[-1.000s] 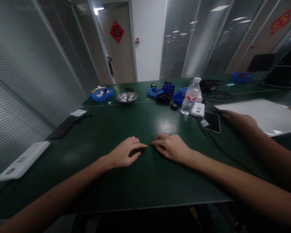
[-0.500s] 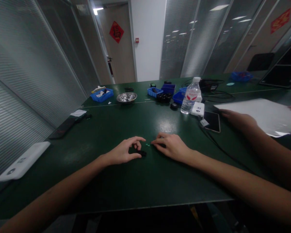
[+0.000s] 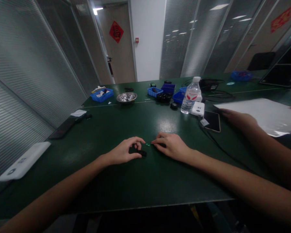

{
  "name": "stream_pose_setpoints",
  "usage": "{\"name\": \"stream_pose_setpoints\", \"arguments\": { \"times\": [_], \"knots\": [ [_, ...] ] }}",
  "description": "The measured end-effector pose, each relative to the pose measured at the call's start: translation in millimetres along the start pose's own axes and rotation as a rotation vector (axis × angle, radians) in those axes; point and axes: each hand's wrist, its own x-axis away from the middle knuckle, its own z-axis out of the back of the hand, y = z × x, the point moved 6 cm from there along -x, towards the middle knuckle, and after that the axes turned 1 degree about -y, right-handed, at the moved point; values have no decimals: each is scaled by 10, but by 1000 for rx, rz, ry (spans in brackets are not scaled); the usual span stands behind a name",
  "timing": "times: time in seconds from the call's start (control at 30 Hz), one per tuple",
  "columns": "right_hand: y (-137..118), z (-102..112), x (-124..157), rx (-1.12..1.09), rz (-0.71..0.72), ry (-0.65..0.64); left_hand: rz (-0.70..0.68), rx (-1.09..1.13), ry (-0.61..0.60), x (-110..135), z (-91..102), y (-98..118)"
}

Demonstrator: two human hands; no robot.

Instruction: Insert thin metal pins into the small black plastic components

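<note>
Both my hands rest on the dark green table near its front middle. My left hand is curled, thumb and fingers closed around a small black object lying on the table. My right hand lies just to its right, fingers bent and pressed to the surface, with the fingertips pointing left. Between the two hands a tiny green glint shows on the table. What the right fingers hold, if anything, is hidden.
Another person's hand rests at the right by a black phone and a white sheet. Farther back stand a water bottle, blue bins, a metal bowl. A white device lies left.
My left hand has lifted its fingers off the table and curled them, uncovering the small black object and a green glint. My right hand stays put.
</note>
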Motion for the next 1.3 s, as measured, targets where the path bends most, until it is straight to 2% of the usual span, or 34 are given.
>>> {"name": "stream_pose_setpoints", "arguments": {
  "times": [0.2,0.37,0.63,0.83,0.97,1.07,1.13,1.2,1.3],
  "knots": [
    [2,-1,3,7,-8,-18,-22,-61,3,3,16,28],
    [-8,9,-3,15,-6,-20,-176,-182,-20,14,-2,202],
    [-7,8,-10,6,-2,-13,-229,-310,77,44,-77,393],
    [-24,23,-5,-4,-3,-19,-194,-390,39,-14,-148,336],
    [-19,14,-8,-2,0,-6,-202,-456,25,-40,-121,290],
    [-3,8,-8,-8,1,5,-190,-499,38,10,21,185],
    [0,12,-6,-19,5,3,-132,-496,60,84,204,23],
    [-6,22,-5,-29,9,-2,-29,-477,106,193,463,-219],
    [-13,37,-6,-29,4,-4,156,-457,239,437,964,-678]
  ]
}}
